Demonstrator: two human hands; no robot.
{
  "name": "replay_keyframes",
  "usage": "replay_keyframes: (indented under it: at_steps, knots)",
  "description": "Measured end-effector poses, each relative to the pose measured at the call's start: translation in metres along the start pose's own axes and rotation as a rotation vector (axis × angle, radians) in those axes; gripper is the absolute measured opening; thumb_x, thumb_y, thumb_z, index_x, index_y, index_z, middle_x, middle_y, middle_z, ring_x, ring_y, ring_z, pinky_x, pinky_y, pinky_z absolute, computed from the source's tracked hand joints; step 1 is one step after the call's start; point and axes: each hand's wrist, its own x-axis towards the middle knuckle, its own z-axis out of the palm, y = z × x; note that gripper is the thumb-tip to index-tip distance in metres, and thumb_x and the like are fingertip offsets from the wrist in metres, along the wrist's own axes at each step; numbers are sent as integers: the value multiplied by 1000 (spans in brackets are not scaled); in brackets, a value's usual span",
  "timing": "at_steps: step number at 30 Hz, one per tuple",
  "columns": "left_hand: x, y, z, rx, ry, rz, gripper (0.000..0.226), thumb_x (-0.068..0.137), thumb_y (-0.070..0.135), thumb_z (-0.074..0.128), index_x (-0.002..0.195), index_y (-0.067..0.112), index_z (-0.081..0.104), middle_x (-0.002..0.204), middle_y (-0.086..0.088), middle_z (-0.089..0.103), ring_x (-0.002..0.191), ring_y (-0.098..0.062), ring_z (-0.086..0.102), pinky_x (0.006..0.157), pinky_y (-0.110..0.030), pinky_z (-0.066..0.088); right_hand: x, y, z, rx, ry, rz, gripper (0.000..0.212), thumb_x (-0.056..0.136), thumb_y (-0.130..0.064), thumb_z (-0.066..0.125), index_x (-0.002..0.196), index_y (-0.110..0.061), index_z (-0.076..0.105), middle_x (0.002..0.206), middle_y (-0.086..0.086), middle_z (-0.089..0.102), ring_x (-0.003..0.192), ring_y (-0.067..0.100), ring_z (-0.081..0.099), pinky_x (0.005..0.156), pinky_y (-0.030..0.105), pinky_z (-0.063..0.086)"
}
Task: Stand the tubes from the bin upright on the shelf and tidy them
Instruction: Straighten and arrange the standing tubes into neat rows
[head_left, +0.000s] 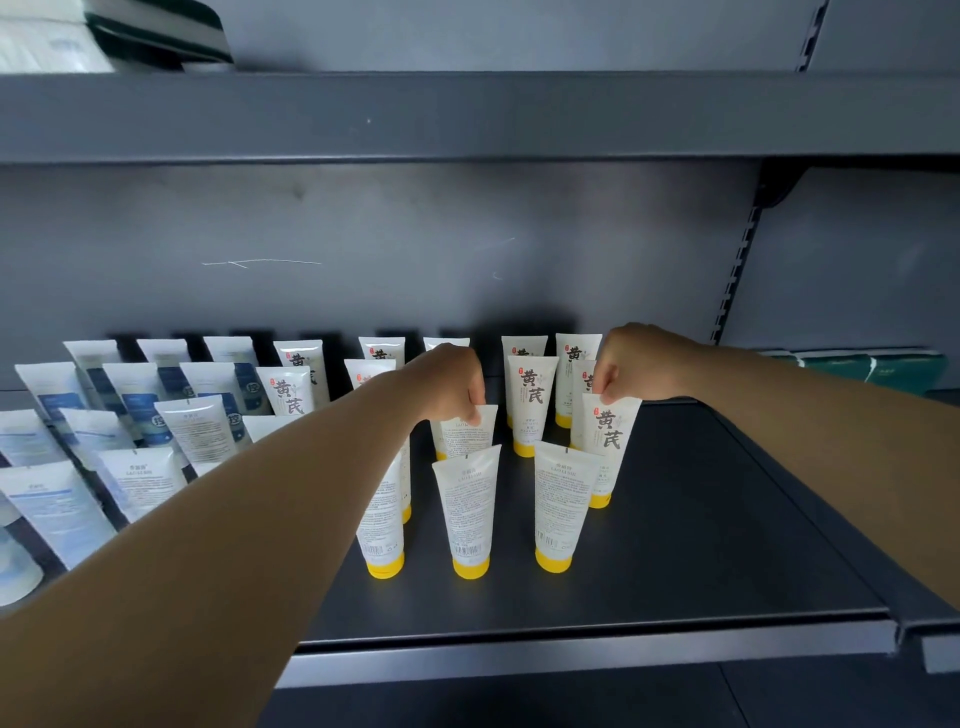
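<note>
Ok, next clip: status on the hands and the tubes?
Left hand pinches top of a yellow-capped tube. Right hand pinches another tube. Both upright on the shelf. Nothing blocking.

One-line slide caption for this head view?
Left hand and right hand each pinch the top of an upright yellow-capped tube on the dark shelf.
</note>
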Motion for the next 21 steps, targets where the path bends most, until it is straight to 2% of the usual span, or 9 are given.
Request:
replay_keyframes:
  at_steps: [3, 7, 14, 18, 21]
  knots:
    - [-1, 0, 1, 6, 3, -4, 27, 81, 19, 72, 106, 9, 71, 107, -5, 70, 99, -19, 64, 86, -26, 48, -1, -1, 0, -13, -4, 3, 15, 81, -13, 71, 96, -15, 75, 100, -4, 72, 80, 7, 59, 62, 11, 37]
    - [-1, 2, 2, 19, 11, -22, 27, 81, 19, 72, 105, 9, 71, 106, -6, 71, 98, -21, 64, 88, -29, 50, -1, -4, 0, -37, -7, 22, 18, 82, -13, 70, 99, -15, 75, 103, -3, 72, 84, 10, 61, 74, 21, 43]
    - [0, 7, -3, 49, -14, -62, 33, 80, 23, 73, 109, 8, 69, 109, -7, 69, 102, -23, 63, 92, -34, 50, -2, -8, -1, -69, -14, 38, 20, 82, -12, 70, 102, -14, 73, 106, 0, 71, 94, 16, 64, 75, 23, 42]
    - [5, 18, 0, -2, 24, -108, 34, 83, 22, 70, 110, 3, 67, 105, -8, 68, 98, -23, 62, 84, -29, 49, -3, -8, 0, -71, -3, 42, 20, 82, -12, 70, 102, -15, 73, 107, 0, 70, 95, 17, 64, 79, 25, 47]
    - [8, 28, 4, -35, 45, -122, 23, 84, 19, 69, 97, 1, 66, 84, -5, 60, 84, -20, 56, 73, -26, 43, -4, -9, 0, -79, 3, 36, 20, 82, -12, 70, 102, -15, 73, 107, 0, 70, 96, 18, 64, 83, 26, 48]
